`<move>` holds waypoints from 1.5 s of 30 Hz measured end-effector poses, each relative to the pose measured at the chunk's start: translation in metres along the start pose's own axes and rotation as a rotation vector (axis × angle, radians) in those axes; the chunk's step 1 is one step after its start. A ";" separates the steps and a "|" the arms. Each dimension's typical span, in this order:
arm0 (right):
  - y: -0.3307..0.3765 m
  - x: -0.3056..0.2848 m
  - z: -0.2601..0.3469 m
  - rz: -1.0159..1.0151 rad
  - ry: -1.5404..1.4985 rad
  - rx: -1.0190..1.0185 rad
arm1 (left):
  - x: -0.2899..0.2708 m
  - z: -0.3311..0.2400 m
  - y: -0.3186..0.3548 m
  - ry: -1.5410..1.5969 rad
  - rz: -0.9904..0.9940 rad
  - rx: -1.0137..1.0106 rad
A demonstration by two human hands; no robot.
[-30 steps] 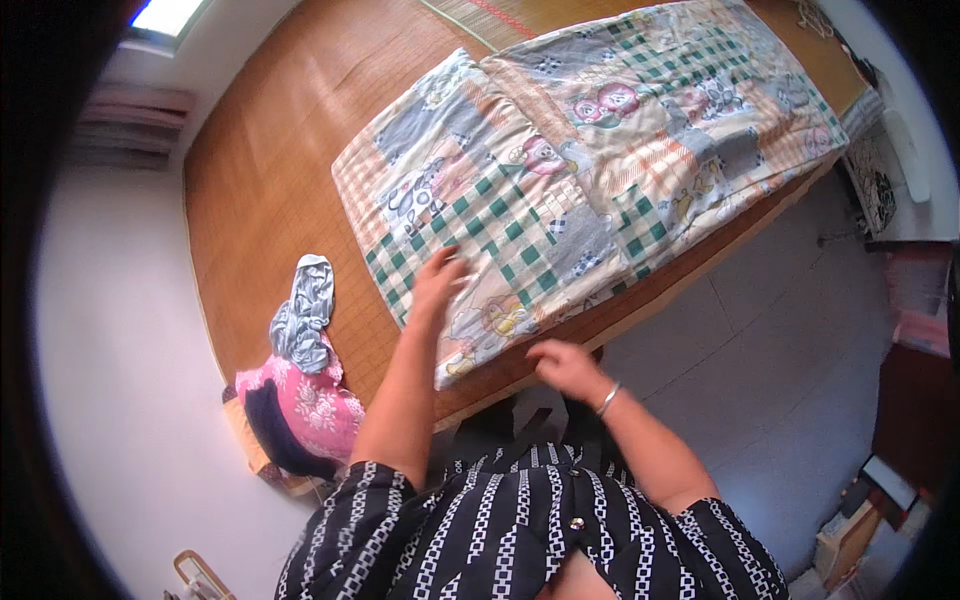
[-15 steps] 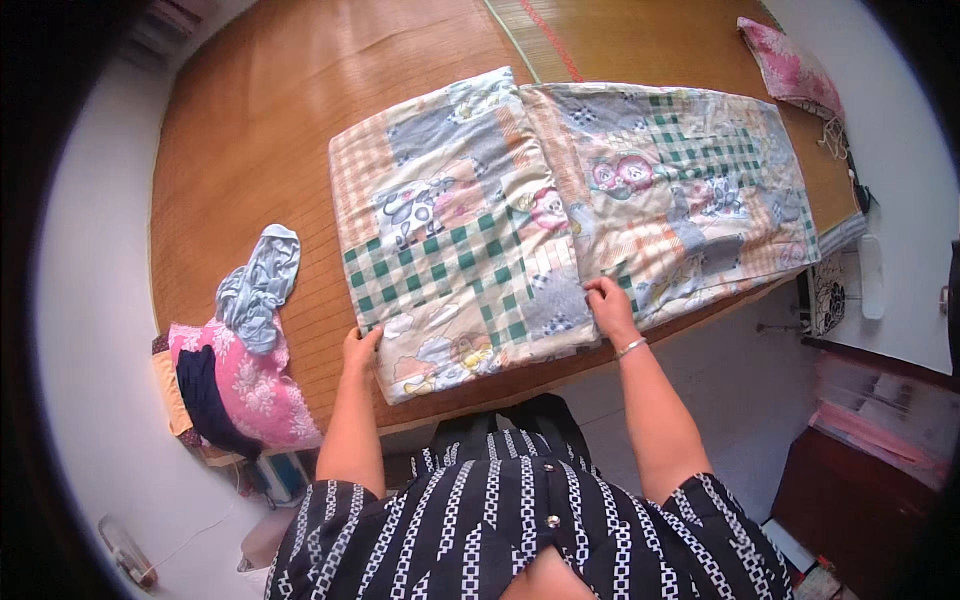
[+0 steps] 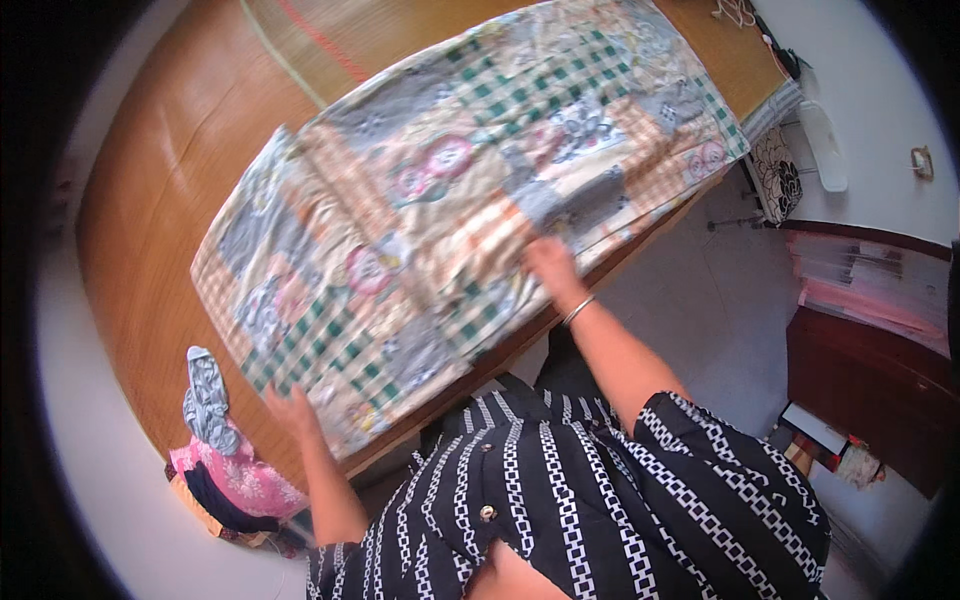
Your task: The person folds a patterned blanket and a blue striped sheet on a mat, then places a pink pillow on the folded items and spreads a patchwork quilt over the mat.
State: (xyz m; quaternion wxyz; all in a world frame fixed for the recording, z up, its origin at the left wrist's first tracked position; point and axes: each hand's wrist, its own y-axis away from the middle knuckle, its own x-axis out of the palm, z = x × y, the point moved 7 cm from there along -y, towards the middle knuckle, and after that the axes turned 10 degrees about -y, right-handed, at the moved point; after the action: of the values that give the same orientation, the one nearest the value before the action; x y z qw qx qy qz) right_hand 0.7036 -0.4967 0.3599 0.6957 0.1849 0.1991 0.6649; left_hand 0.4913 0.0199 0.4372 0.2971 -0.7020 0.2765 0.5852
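A patchwork-print quilt (image 3: 480, 170) with checks and cartoon animals lies folded on the woven mat (image 3: 150, 270) of the bed. Its left part is folded over, with a seam-like edge running across it. My left hand (image 3: 292, 410) is at the quilt's lower left edge, fingers apart and somewhat blurred. Over the front part of the quilt, my right hand (image 3: 553, 268) touches or hovers just above the cloth. A bracelet (image 3: 578, 310) circles that wrist. Motion smears the right fingers, so their grip cannot be made out.
At the bed's left end lie a light blue cloth (image 3: 207, 405), a pink floral cloth (image 3: 245, 480) and a dark navy cloth (image 3: 215, 495). A dark red cabinet (image 3: 860, 390) stands to the right. The bed's front edge runs close before me.
The view has swung right, so the quilt sits further left and tilted. My right hand has shifted rightward along the quilt, away from the fold edge; my left stays near its corner.
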 end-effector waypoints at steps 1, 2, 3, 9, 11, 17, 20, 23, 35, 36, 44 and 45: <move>-0.040 -0.076 -0.010 -0.217 -0.115 -0.032 | -0.001 -0.087 0.005 0.174 0.014 0.101; -0.068 -0.141 -0.005 -0.375 -0.019 0.034 | 0.005 -0.170 0.022 0.332 0.167 0.238; -0.100 -0.218 -0.023 -0.586 -0.033 0.010 | 0.009 -0.264 0.047 0.302 0.170 0.507; -0.192 -0.386 0.106 -0.729 0.262 -0.021 | 0.080 -0.494 0.169 0.097 0.428 0.755; -0.218 -0.447 0.119 -0.914 0.509 -0.174 | 0.097 -0.499 0.166 -0.009 0.391 0.716; -0.284 -0.565 0.149 -0.785 0.806 -0.143 | 0.102 -0.529 0.167 -0.069 0.657 0.705; -0.305 -0.578 0.155 -0.585 0.745 -0.047 | 0.097 -0.531 0.178 -0.141 0.756 0.667; -0.310 -0.567 0.170 -0.559 0.867 -0.137 | 0.092 -0.546 0.176 -0.142 0.739 0.645; -0.328 -0.570 0.173 -0.476 0.859 -0.327 | 0.108 -0.553 0.185 -0.196 0.773 0.622; -0.330 -0.569 0.169 -0.520 0.832 -0.351 | 0.109 -0.555 0.185 -0.228 0.761 0.638; -0.314 -0.566 0.197 -0.575 0.835 -0.485 | 0.119 -0.552 0.181 -0.202 0.827 0.596; -0.314 -0.572 0.195 -0.569 0.869 -0.395 | 0.120 -0.551 0.181 -0.202 0.841 0.590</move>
State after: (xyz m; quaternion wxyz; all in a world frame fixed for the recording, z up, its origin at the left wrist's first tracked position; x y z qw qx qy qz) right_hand 1.0520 -1.0814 0.3807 0.7232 -0.3014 0.3812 0.4908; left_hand 0.7392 -0.5146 0.3784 0.2467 -0.3565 0.6576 0.6161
